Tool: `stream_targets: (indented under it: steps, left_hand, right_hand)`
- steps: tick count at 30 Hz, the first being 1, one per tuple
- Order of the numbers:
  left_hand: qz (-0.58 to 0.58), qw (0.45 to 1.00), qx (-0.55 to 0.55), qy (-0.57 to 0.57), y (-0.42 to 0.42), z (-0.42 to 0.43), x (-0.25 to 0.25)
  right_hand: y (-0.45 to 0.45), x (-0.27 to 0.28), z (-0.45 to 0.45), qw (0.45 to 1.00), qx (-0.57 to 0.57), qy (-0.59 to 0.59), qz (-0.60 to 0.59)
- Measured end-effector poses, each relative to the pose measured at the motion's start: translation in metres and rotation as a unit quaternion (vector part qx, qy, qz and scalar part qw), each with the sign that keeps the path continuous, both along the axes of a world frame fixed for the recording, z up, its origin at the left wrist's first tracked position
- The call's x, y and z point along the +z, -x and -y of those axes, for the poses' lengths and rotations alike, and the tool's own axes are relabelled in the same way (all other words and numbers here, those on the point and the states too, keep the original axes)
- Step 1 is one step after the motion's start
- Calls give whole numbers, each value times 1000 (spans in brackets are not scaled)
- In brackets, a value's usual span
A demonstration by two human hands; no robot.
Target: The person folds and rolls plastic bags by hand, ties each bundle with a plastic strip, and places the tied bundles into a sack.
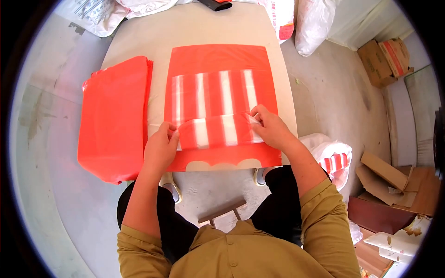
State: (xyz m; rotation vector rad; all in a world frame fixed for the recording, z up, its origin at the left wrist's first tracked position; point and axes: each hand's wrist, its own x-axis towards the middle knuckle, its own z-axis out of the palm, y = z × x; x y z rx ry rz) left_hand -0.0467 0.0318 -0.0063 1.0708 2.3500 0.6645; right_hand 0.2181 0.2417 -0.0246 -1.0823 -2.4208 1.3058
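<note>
A flat red plastic sheet (218,58) with a scalloped cutout at its near edge lies on the table. On top of it rests a red-and-white striped plastic bag (213,95), its near part folded over. My left hand (161,143) pinches the left end of the fold, thumb and fingers together. At the right end, my right hand (272,127) pinches the other side of the striped bag. A stack of red plastic bags (113,120) lies to the left, hanging over the table's edge.
The pale table (194,28) has white sacks (95,16) at its far left and a black object (215,4) at its far edge. On the floor at right are an open sack (340,176) with striped bags, and cardboard boxes (375,185).
</note>
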Motion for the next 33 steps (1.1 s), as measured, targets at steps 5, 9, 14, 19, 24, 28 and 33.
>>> stream_targets:
  steps: [5, 9, 14, 19, 24, 28, 33]
  left_hand:
    - [-34, 999, -7, -27, 2, 0, -12]
    - [-95, 995, -14, 3, -3, -2, -5]
    - [-306, 935, -131, -124, -13, -4, -6]
    - [-259, 902, -277, -205, -34, -10, -11]
    - [-239, 917, -272, -167, -40, -9, -8]
    - [-249, 915, -268, -168, -31, -9, -9]
    - [-250, 919, -271, -140, -21, -6, -13]
  right_hand:
    - [2, 0, 4, 998, 11, -51, 24]
    - [2, -1, 7, 995, 21, -99, 24]
    - [5, 14, 14, 977, 73, -177, 98]
    - [8, 18, 28, 933, 152, -326, 7]
    - [8, 11, 32, 916, 234, -326, -24]
    - [6, 6, 24, 912, 251, -324, 3]
    - [5, 4, 23, 909, 246, -335, 21]
